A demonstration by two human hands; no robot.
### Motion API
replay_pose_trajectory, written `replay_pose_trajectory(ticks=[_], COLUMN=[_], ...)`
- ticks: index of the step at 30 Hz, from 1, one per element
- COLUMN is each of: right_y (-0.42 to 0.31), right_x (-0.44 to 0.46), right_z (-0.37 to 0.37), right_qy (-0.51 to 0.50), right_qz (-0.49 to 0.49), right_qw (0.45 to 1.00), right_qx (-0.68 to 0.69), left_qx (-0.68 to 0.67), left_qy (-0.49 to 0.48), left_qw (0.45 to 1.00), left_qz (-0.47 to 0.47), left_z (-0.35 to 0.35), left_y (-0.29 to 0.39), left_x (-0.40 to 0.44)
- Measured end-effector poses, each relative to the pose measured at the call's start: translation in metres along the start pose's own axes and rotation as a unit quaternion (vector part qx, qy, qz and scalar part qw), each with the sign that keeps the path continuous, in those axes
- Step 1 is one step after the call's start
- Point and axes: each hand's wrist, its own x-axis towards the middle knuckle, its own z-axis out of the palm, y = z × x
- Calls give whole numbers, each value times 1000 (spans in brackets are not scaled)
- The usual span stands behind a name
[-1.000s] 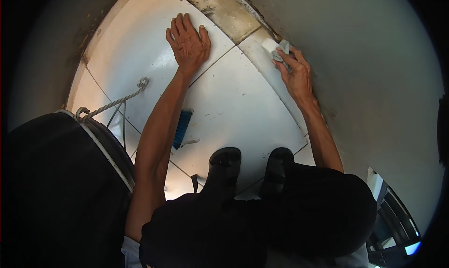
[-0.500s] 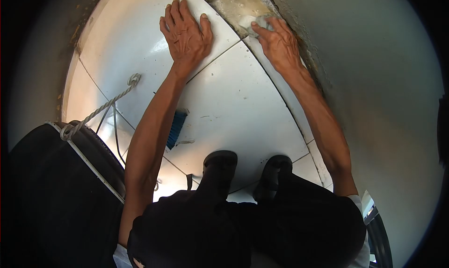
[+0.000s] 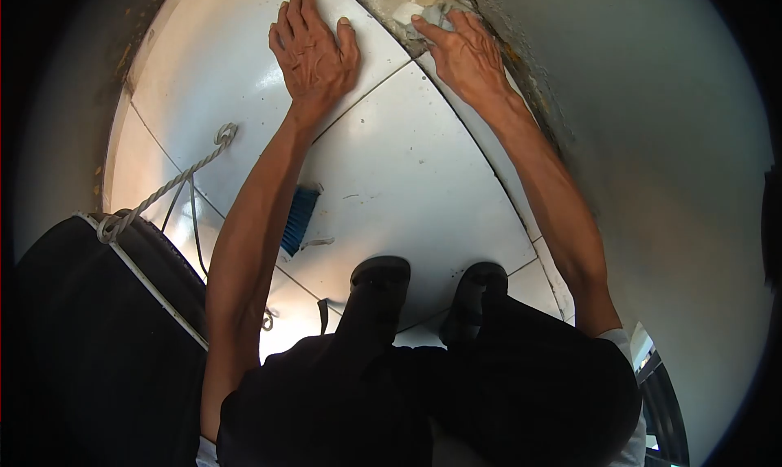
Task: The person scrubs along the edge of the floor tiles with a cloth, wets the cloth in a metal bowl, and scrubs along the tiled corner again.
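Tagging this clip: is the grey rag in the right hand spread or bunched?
Bunched: the grey rag shows as a small crumpled wad at the fingers of the right hand.

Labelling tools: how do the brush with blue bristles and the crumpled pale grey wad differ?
The brush with blue bristles lies on the glossy white tiled floor; the crumpled pale grey wad is held in the right hand. The brush shows straight bristles in rows; the wad looks irregular and folded. Shared: neither shows whole, the brush partly behind the left forearm, the wad partly behind fingers.
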Motion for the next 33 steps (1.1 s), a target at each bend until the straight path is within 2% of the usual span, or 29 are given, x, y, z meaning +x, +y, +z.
replay_pose_trajectory(ticks=[2,4,7,9,14,16,18,20,23,27,30,33], right_y=[-2,-2,-5,-3,5,5,6,4,9,10,4,-8], right_x=[-11,-59,-107,-114,-11,-11,-51,-92,-78,9,1,-63], right_z=[-6,-25,-38,-30,-5,-12,-20,-27,-20,2,-3,-26], right_qy=[-4,-45,-95,-35,31,-4,13,-34,-27,33,21,-60], right_qz=[4,71,99,88,73,91,84,134,128,56,65,90], right_qw=[1000,996,991,995,993,994,994,985,989,996,997,994], right_qx=[-15,13,6,-33,-82,-62,-73,-104,-75,-57,-32,1], left_qx=[-25,-12,24,24,19,-4,9,29,11,43,10,16], left_qy=[6,15,-1,-8,-1,4,16,10,5,3,2,0], left_qw=[1000,1000,999,1000,1000,1000,999,999,1000,999,1000,1000], left_qz=[8,10,-22,-17,8,20,29,13,2,14,6,4], left_z=[1,4,-2,0,2,2,5,2,-1,2,2,2], left_y=[-4,-4,9,6,2,2,-4,2,7,2,3,2], left_x=[-3,-3,-1,-5,-1,-5,-4,-3,0,0,-4,-2])
